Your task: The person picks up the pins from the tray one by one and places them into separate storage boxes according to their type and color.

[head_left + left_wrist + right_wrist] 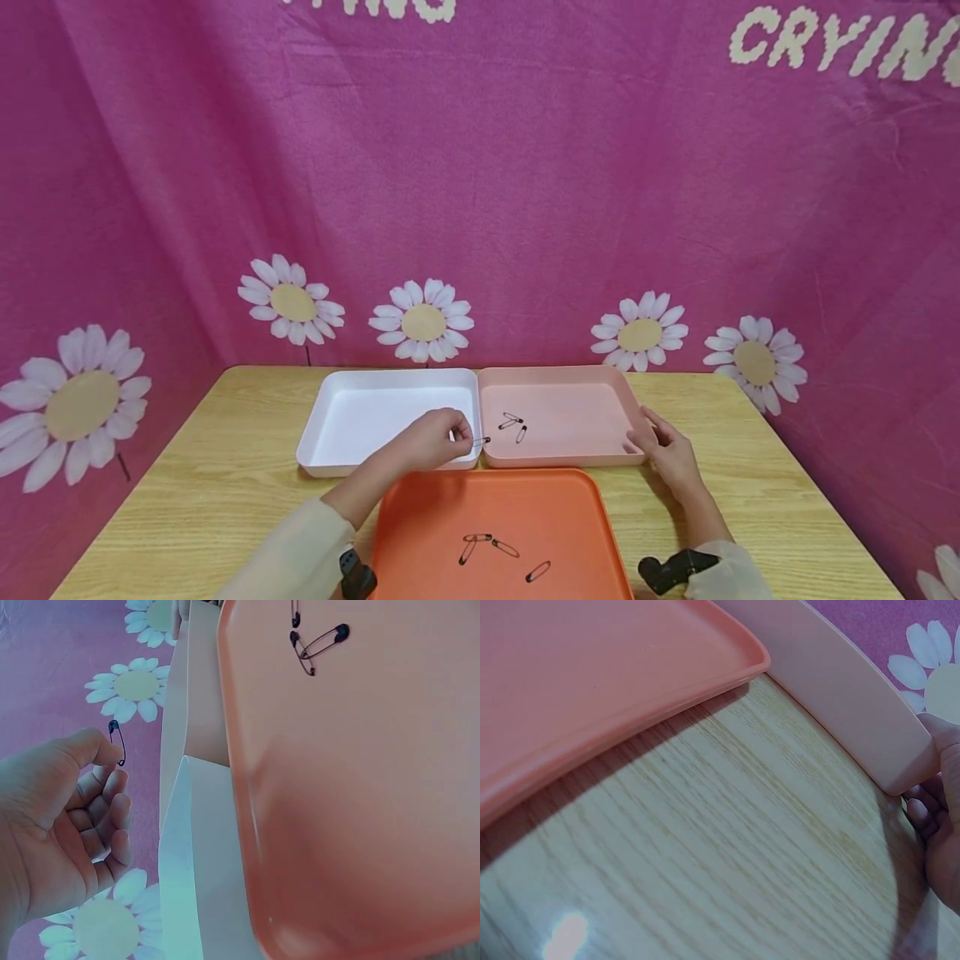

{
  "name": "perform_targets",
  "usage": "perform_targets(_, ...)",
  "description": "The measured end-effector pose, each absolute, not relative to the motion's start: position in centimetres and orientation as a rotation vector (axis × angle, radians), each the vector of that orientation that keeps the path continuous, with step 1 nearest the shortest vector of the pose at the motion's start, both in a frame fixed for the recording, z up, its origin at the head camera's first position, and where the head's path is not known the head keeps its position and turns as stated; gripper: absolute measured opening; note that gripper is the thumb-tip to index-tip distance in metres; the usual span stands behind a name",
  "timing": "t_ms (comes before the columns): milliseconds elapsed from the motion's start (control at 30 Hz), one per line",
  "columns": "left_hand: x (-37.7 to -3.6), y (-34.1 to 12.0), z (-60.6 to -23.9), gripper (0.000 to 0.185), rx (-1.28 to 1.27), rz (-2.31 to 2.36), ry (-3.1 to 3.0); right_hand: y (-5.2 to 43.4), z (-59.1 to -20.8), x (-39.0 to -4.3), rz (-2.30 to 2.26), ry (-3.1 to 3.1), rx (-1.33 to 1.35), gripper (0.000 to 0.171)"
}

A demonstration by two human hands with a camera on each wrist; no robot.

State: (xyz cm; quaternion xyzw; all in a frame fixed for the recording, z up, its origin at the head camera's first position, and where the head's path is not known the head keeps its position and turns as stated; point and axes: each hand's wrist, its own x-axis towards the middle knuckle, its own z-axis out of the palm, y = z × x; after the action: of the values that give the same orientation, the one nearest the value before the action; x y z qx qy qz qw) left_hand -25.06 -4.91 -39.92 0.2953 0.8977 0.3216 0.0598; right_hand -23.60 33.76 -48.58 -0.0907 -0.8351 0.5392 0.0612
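Left hand (pixel 431 440) has a pinching grip on a safety pin (pixel 117 742), held right over the seam between the white tray (pixel 360 412) and the pink tray (pixel 592 392). Right hand (pixel 667 454) rests relaxed and open against the pink tray's corner, probably keeping it from sliding on the tabletop (pixel 225 492).

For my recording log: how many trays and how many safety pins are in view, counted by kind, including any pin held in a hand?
Trays: 3 (white tray, pink tray, orange tray)
Safety pins: 6 (3 in orange tray, 2 in pink tray, 1 pinched by left hand)
Total: 9
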Motion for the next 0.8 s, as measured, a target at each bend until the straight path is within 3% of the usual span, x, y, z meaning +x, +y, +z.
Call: perform_targets(800, -27.9, -2.3, -39.0, 0.007, 0.905, 0.989, 2.735, 33.6, -48.5, -23.6, 1.707, -2.486, -0.284, 0.070)
